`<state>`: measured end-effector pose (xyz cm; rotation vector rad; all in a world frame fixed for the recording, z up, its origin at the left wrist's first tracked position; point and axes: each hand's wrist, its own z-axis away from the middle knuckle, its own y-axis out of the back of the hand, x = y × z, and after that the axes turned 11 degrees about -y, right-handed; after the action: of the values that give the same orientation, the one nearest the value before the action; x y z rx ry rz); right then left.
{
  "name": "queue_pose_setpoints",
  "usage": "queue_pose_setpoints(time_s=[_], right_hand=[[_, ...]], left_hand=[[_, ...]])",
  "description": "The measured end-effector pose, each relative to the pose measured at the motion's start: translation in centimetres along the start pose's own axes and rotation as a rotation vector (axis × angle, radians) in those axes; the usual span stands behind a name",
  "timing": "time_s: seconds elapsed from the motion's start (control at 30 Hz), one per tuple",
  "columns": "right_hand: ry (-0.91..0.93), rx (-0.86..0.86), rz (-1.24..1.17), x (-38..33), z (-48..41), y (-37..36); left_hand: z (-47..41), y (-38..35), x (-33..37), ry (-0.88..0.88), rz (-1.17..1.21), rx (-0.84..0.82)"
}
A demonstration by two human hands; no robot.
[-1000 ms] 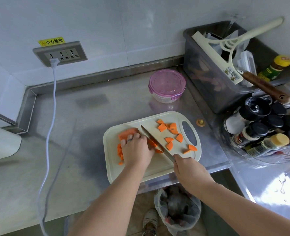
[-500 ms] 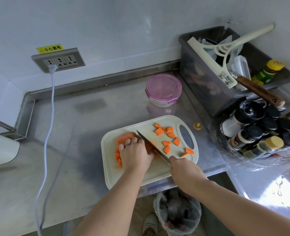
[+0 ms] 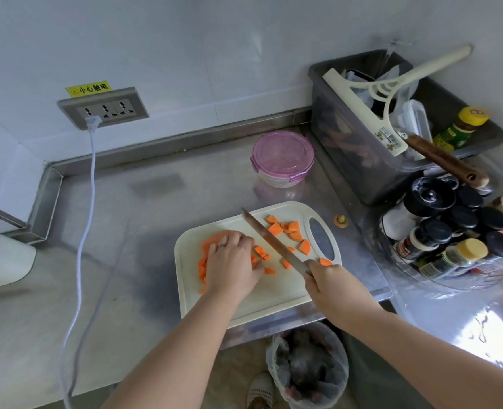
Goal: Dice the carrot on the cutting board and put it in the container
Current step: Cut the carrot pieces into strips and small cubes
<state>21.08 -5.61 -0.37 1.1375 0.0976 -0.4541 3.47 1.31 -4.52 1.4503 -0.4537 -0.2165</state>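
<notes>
A cream cutting board (image 3: 276, 293) lies at the counter's front edge. My left hand (image 3: 232, 265) rests with curled fingers on the uncut carrot piece (image 3: 210, 242) at the board's left. My right hand (image 3: 329, 283) grips the handle of a knife (image 3: 273, 242), whose blade slants up and left, raised above the board. Several carrot chunks (image 3: 287, 230) lie right of the blade, and small pieces (image 3: 262, 252) lie between my hands. The round container (image 3: 282, 159) with a pink lid stands shut behind the board.
A grey bin (image 3: 362, 160) with a squeegee and bottles stands at the back right. A tray of spice jars (image 3: 450, 231) sits right of the board. A white cord (image 3: 82, 231) hangs from the wall socket across the counter. A lined waste bin (image 3: 309, 367) stands below.
The knife blade has lifted off the carrot and swung to the right, away from my left hand. Freshly cut small pieces now lie beside my left fingers.
</notes>
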Motion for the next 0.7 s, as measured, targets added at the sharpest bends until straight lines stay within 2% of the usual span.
queue_pose_setpoints(time_s=[0.13, 0.47, 0.57, 0.7], right_hand=[[-0.035, 0.039, -0.054, 0.6, -0.2, 0.7], [-0.03, -0.008, -0.077, 0.1, -0.1, 0.5], [-0.034, -0.023, -0.084, 0.0, -0.3, 0.5], [-0.046, -0.032, -0.086, 0.1, -0.4, 0.6]], left_hand=[[-1.5, -0.3, 0.7, -0.19, 0.049, -0.088], [-0.9, 1.0, -1.2, -0.331, -0.067, -0.239], [-0.3, 1.3, -1.4, -0.338, -0.077, -0.224], [-1.1, 1.4, -0.1, -0.435, -0.036, -0.219]])
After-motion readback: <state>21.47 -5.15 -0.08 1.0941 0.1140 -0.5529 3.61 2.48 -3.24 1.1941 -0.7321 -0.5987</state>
